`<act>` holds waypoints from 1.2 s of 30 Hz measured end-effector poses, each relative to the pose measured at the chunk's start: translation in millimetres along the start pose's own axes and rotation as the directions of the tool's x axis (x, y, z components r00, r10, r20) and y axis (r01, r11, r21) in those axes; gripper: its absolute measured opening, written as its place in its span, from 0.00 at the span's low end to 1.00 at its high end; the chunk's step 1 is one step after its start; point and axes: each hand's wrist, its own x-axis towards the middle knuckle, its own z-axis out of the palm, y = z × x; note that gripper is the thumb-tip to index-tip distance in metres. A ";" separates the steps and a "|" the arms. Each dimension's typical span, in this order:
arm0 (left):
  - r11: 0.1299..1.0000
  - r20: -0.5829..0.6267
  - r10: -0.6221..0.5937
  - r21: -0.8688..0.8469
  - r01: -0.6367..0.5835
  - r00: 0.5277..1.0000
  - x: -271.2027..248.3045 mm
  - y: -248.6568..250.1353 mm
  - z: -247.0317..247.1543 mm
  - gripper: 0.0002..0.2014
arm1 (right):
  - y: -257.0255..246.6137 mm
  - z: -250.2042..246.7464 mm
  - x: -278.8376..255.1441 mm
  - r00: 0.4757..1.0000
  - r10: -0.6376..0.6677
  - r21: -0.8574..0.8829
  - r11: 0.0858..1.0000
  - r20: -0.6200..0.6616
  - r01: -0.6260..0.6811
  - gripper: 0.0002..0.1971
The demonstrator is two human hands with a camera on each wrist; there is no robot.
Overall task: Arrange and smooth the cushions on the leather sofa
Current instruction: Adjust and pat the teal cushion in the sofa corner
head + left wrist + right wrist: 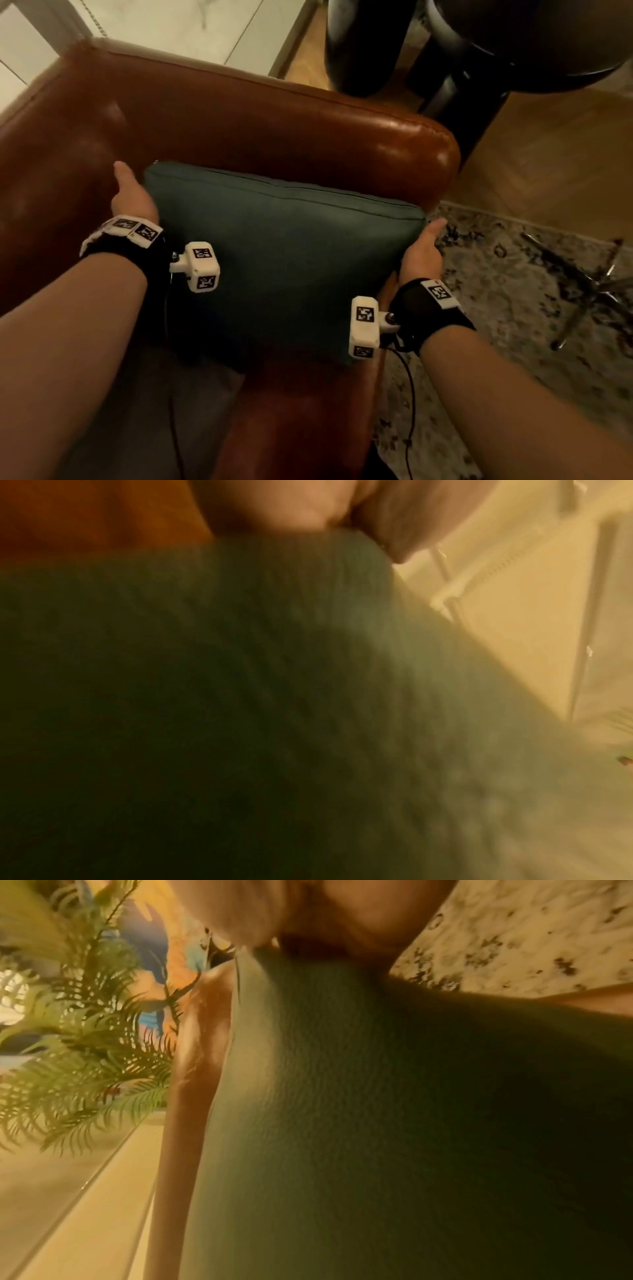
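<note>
A dark teal leather cushion (281,246) stands on edge against the arm of the brown leather sofa (239,120). My left hand (132,198) grips its left side with the thumb pointing up along the edge. On the opposite side my right hand (421,250) holds the upper corner. Fingers of both hands are hidden behind the cushion. In the left wrist view the cushion (240,696) fills the picture below my left hand (291,504). The right wrist view shows the cushion (377,1096) wedged between thumb and palm of my right hand (342,915).
A speckled rug (513,274) lies right of the sofa with thin metal legs (599,284) on it. Wooden floor (548,154) and dark rounded furniture legs (370,44) lie beyond the sofa arm. White wall panels (188,27) are behind. A fern (85,1042) stands nearby.
</note>
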 end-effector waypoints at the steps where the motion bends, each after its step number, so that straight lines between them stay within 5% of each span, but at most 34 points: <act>1: 1.000 0.027 -0.021 0.004 0.020 0.999 -3.7 0.7 0.6 0.40 | 1.6 2.6 -1.3 1.000 -0.013 -0.013 1.000 0.015 0.013 0.39; 4: 0.989 0.050 -0.007 0.146 -0.001 0.999 -3.9 3.8 4.3 0.35 | -0.5 13.3 -6.9 0.996 -0.087 -0.069 0.994 -0.017 0.085 0.36; 6: 0.981 0.085 0.018 0.192 -0.035 0.996 1.8 3.1 3.4 0.26 | -5.6 15.3 -11.2 0.998 -0.065 -0.026 0.998 -0.022 0.064 0.35; 10: 0.978 0.105 0.094 0.177 -0.111 0.990 0.5 4.2 1.3 0.26 | -9.0 7.2 -1.3 1.000 0.010 0.012 1.000 -0.022 -0.010 0.36; 12: 0.967 -0.042 0.114 0.235 -0.101 0.993 -10.7 11.4 3.8 0.27 | -18.1 3.7 0.7 0.970 -0.168 0.013 0.985 -0.174 0.173 0.26; 13: 0.949 -0.134 0.207 0.269 -0.166 0.969 -19.7 17.0 6.1 0.28 | -23.6 3.3 -0.2 0.902 -0.372 -0.080 0.928 -0.220 0.363 0.21; 14: 0.881 -0.178 0.413 0.326 -0.342 0.893 -27.3 20.7 9.6 0.29 | -29.8 6.9 -5.9 0.798 -0.584 -0.229 0.806 -0.149 0.546 0.18; 15: 0.724 -0.090 0.645 0.388 -0.570 0.758 -35.8 25.6 16.3 0.28 | -33.8 15.6 -12.6 0.679 -0.733 -0.358 0.623 0.041 0.695 0.17; 16: 0.506 0.130 0.787 0.425 -0.751 0.603 -45.1 30.7 25.9 0.26 | -35.1 28.2 -17.8 0.566 -0.772 -0.441 0.417 0.290 0.795 0.19; 17: 0.302 0.366 0.805 0.426 -0.853 0.467 -53.7 34.0 37.5 0.25 | -34.2 41.7 -20.6 0.502 -0.705 -0.504 0.234 0.501 0.832 0.22; 18: 0.178 0.562 0.720 0.417 -0.891 0.407 -62.9 36.1 47.3 0.24 | -31.9 53.7 -21.2 0.486 -0.605 -0.561 0.077 0.631 0.824 0.27; 19: 0.108 0.687 0.603 0.433 -0.895 0.405 -67.0 36.5 54.6 0.25 | -30.2 62.6 -20.2 0.500 -0.532 -0.607 -0.034 0.684 0.794 0.30; 21: 0.019 0.762 0.472 0.493 -0.870 0.443 -60.8 36.8 58.4 0.29 | -32.8 66.5 -14.8 0.553 -0.479 -0.669 -0.102 0.682 0.736 0.36; 24: 0.001 0.729 0.481 0.555 -0.832 0.487 -33.9 36.0 46.7 0.36 | -34.8 48.4 3.0 0.570 -0.498 -0.712 -0.148 0.654 0.687 0.42; 26: 0.040 0.657 0.450 0.661 -0.749 0.604 -11.4 38.0 30.8 0.38 | -38.7 33.4 14.6 0.599 -0.518 -0.746 -0.123 0.611 0.654 0.42; 29: 0.173 0.420 0.336 0.853 -0.493 0.843 20.8 36.8 -2.5 0.42 | -41.5 10.7 28.7 0.736 -0.433 -0.821 -0.017 0.520 0.570 0.43; 31: 0.331 0.267 0.301 0.871 -0.363 0.915 26.3 40.9 -16.5 0.39 | -42.1 0.6 28.8 0.724 -0.532 -0.860 -0.014 0.439 0.510 0.38; 32: 0.379 0.228 0.395 0.842 -0.384 0.890 21.1 43.3 -16.7 0.35 | -42.1 2.1 23.4 0.656 -0.629 -0.851 -0.020 0.418 0.524 0.33; 33: 0.368 0.228 0.555 0.795 -0.482 0.800 10.5 46.3 -10.5 0.31 | -41.8 10.7 15.0 0.574 -0.702 -0.812 -0.010 0.421 0.584 0.28; 34: 0.303 0.270 0.702 0.725 -0.618 0.660 -7.3 48.3 1.5 0.27 | -40.1 25.0 4.8 0.496 -0.740 -0.734 0.004 0.454 0.679 0.25; 36: 0.099 0.460 0.800 0.531 -0.841 0.385 -52.7 39.9 31.5 0.25 | -32.1 59.2 -17.7 0.363 -0.734 -0.551 -0.018 0.574 0.834 0.23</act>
